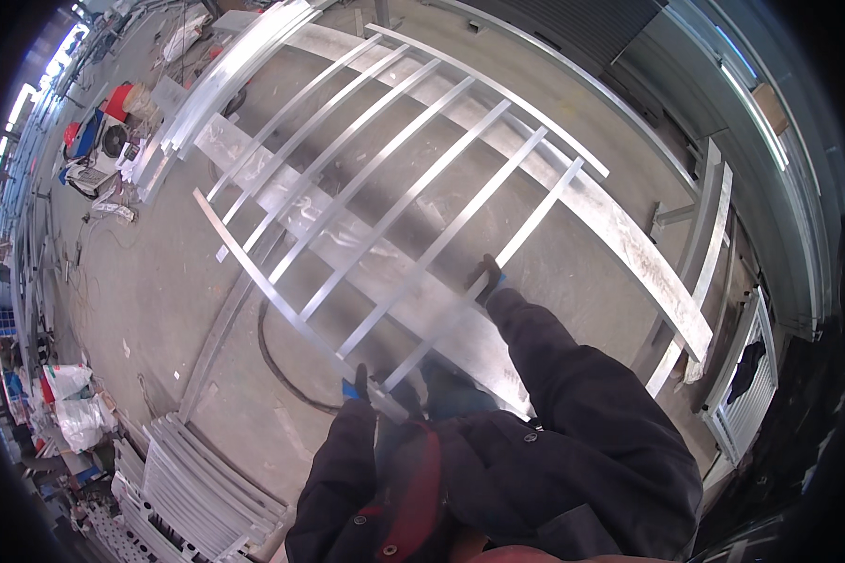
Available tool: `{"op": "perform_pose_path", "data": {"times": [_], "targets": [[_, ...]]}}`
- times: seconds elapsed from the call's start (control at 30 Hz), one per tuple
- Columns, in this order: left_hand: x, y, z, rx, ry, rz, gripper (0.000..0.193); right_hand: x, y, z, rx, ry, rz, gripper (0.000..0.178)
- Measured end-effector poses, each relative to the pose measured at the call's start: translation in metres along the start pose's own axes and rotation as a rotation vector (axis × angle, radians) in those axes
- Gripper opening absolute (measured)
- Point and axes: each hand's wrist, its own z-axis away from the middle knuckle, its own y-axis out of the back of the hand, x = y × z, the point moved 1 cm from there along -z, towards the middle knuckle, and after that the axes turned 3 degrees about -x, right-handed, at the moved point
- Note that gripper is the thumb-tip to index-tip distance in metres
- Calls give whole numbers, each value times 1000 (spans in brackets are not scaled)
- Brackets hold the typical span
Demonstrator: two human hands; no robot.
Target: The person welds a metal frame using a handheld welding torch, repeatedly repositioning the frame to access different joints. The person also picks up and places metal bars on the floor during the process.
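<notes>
A silvery metal railing panel (410, 195), with two long rails joined by several crossbars, stretches away in front of me. It lies over long flat metal beams. My right hand (483, 274), in a dark glove, is closed round the endmost crossbar about midway along it. Lower and to the left, my left hand (363, 383), gloved too with blue at the wrist, is closed on the near rail close to its end. Its fingers are partly hidden by the rail.
A wide flat beam (629, 239) runs under the panel. Bundled metal profiles (244, 70) sit at the far left. Stacked slatted panels (207, 479) lie at lower left, near white bags (80, 413). A slatted panel (746, 380) leans at right. A dark hose (277, 361) curves across the floor.
</notes>
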Motion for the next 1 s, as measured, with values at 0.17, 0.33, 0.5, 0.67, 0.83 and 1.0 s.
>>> {"op": "perform_pose_path", "data": {"times": [0.17, 0.33, 0.5, 0.67, 0.83, 1.0], "targets": [[43, 38, 10, 149, -65, -5, 38, 34, -26, 29, -86, -108, -33, 29], [86, 74, 17, 217, -96, -95, 37, 43, -56, 56, -18, -310, -31, 28], [126, 80, 38, 257, -99, -159, 49, 21, -60, 70, -152, -510, 480, 48], [151, 89, 60, 282, -285, 43, 33, 30, -42, 39, -692, -823, 139, 60], [191, 117, 36, 237, -314, -106, 35, 53, -30, 21, -539, -660, 501, 48], [212, 146, 20, 216, -391, -193, 32, 32, -79, 53, 26, -504, 1267, 40]]}}
